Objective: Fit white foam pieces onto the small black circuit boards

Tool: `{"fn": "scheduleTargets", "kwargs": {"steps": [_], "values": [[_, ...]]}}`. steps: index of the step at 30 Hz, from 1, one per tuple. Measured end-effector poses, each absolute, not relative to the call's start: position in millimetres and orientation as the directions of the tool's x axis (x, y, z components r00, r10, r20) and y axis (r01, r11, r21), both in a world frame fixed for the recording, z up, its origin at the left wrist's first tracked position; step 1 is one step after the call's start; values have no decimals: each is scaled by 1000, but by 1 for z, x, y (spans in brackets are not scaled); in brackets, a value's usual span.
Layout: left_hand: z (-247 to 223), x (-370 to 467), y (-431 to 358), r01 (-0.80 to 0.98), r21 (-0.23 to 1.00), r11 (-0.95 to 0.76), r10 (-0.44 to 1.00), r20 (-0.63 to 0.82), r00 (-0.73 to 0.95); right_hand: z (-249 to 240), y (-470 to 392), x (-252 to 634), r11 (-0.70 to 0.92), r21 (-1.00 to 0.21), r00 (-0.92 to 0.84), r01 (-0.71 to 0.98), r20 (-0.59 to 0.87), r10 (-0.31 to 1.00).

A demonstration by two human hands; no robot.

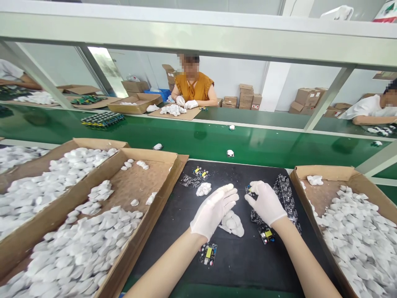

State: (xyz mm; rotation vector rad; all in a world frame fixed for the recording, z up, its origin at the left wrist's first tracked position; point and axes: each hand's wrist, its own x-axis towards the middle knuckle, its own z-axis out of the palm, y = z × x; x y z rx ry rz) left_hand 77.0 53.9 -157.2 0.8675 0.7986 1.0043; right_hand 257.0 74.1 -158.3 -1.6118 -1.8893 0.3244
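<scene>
My left hand (214,209), in a white glove, is held with its fingers stretched out and nothing visible in it. Close beside its palm lies a clump of white soft pieces (232,224), partly hidden by the hand. My right hand (266,202), also gloved, is bent over a small circuit board (249,189) with a yellow part, thumb and fingers apart. Whether the fingertips touch that board is hard to see. Below this hand lies another circuit board (266,234), and one more board (209,253) sits below my left wrist. A smaller white clump (204,189) rests beyond my left hand.
Cardboard trays of white pieces flank the black mat (173,248): a left tray (173,174) and a right tray (325,170). Black board panels (287,194) lie by the right tray. Beyond runs a green conveyor (192,136) with white-topped boards; a co-worker (195,89) sits across it.
</scene>
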Motion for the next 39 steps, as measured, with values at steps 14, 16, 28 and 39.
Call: {"fn": "scheduleTargets", "kwargs": {"steps": [14,16,28,39], "values": [[-140,74,46,-584,648,488,841,-170,514,-136,20,241,263,-961,-15,89,263,965],[-140,74,44,-581,670,462,850,-146,506,-135,20,241,193,-981,-11,5,193,981],[-148,74,42,-375,876,304,847,-68,528,-133,12,243,172,-984,-157,44,163,974],[-157,86,34,-348,937,14,942,104,318,-138,14,240,344,-871,-75,352,340,937]]}}
